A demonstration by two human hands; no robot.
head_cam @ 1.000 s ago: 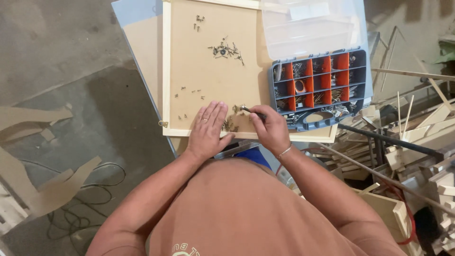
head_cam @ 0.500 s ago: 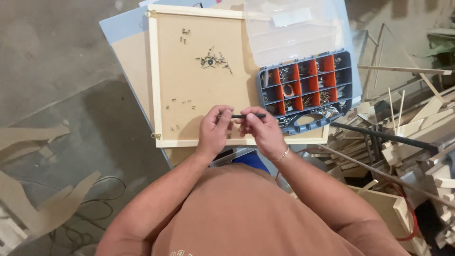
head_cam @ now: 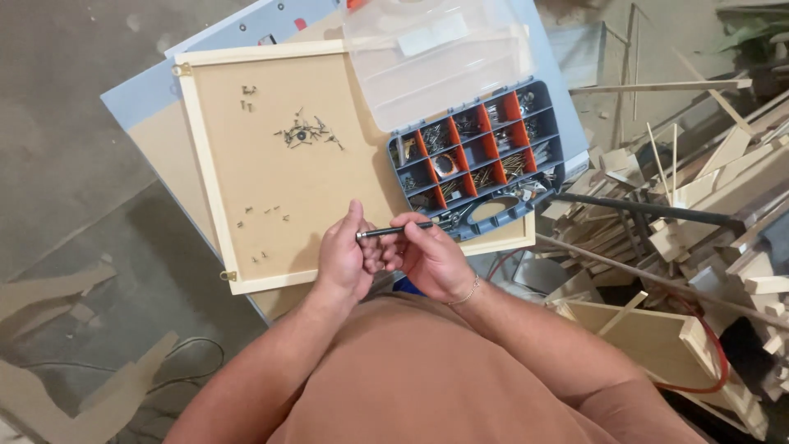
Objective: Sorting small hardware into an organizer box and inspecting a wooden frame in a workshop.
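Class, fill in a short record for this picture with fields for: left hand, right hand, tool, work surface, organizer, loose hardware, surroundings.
left hand: left hand pinches the tip end of the tool
right hand: right hand holds the tool's other end
tool: thin dark rod, level, above the panel's near edge
work surface: framed panel, small hinges at its left corners
organizer: open case with orange dividers, clear lid flipped back
loose hardware: screws scattered on panel
surroundings: wood scraps on the right
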